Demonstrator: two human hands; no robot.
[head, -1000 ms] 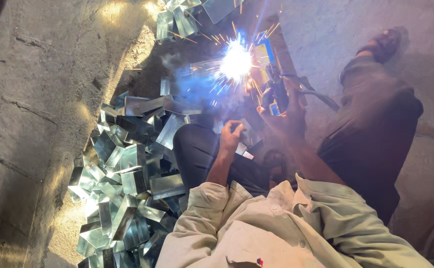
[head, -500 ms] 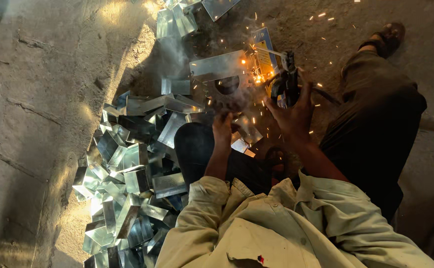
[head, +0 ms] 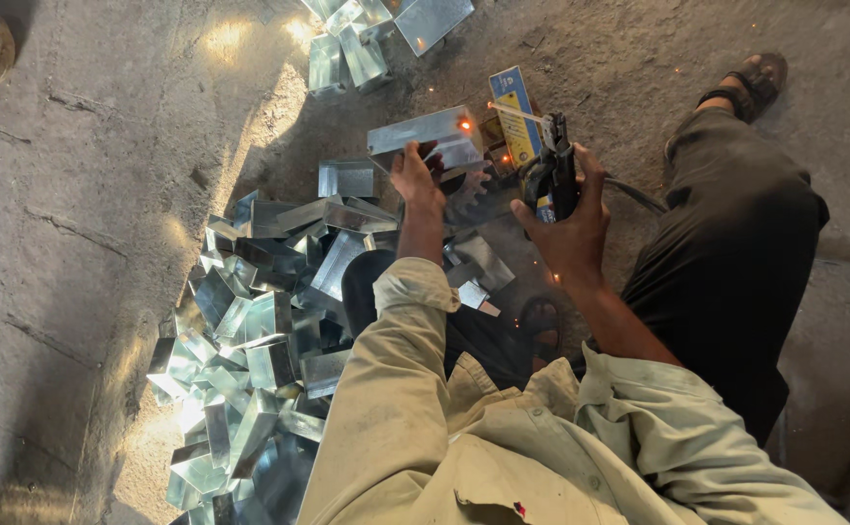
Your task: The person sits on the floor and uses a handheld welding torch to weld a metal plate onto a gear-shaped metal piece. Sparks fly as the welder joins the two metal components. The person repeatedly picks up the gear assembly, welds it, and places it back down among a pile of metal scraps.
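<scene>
My left hand (head: 415, 177) reaches forward and grips the near edge of a shiny sheet-metal box (head: 427, 136), which shows a glowing orange spot at its right end. My right hand (head: 573, 222) is closed around a black welding electrode holder (head: 553, 160). A thin rod sticks out of the holder toward the glowing spot. Between the hands lies a dark toothed metal part (head: 474, 194) on the ground. A blue and yellow carton (head: 514, 112) lies just beyond the holder.
A heap of folded sheet-metal boxes (head: 250, 331) spreads over the concrete floor at my left. More boxes (head: 367, 34) lie at the top. My right leg in dark trousers (head: 736, 253) stretches out, sandal (head: 751, 78) at its end. A cable (head: 639, 194) trails from the holder.
The bright welding arc and sparks have died to a small glow. My left hand has moved forward onto the metal box. The holder has drawn back from the box.
</scene>
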